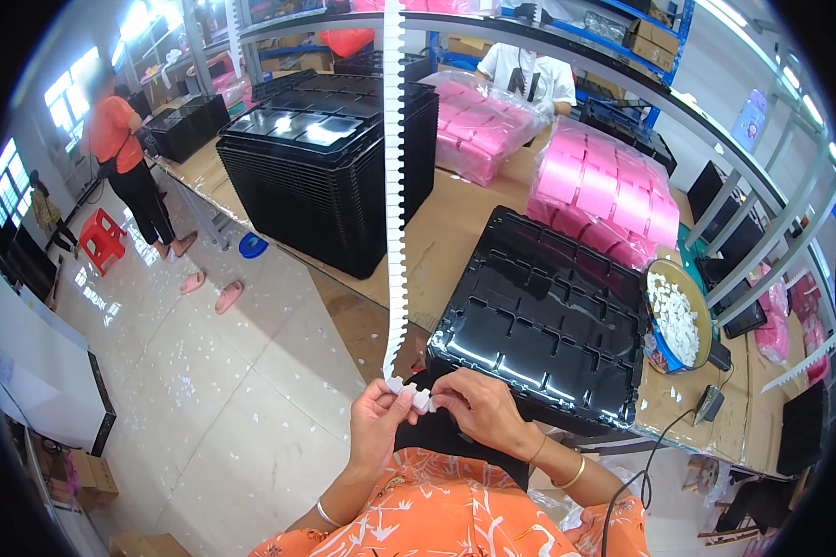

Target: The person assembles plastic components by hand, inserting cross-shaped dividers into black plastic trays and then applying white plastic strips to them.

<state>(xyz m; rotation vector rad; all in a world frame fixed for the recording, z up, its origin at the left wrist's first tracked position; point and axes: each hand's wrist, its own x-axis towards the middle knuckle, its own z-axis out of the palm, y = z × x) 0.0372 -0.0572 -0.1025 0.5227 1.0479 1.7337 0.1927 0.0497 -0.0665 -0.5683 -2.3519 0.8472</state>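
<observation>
A long white strip with a toothed edge (395, 186) hangs down from above in front of me. Its lower end bends to the right into my hands. My left hand (378, 422) is closed round that end, thumb on top. Close beside it, my right hand (474, 404) pinches the very tip of the strip. The fingers of both hands partly cover the end piece. Just beyond my right hand lies a stack of shiny black plastic trays (539, 325).
A round bowl (704, 302) of small white pieces (673, 320) stands at the right. Pink bundles in clear bags (604, 181) and a taller black tray stack (297, 176) sit farther back. A black cable (646, 464) hangs at my right. Two people stand beyond the bench; white scraps litter the floor.
</observation>
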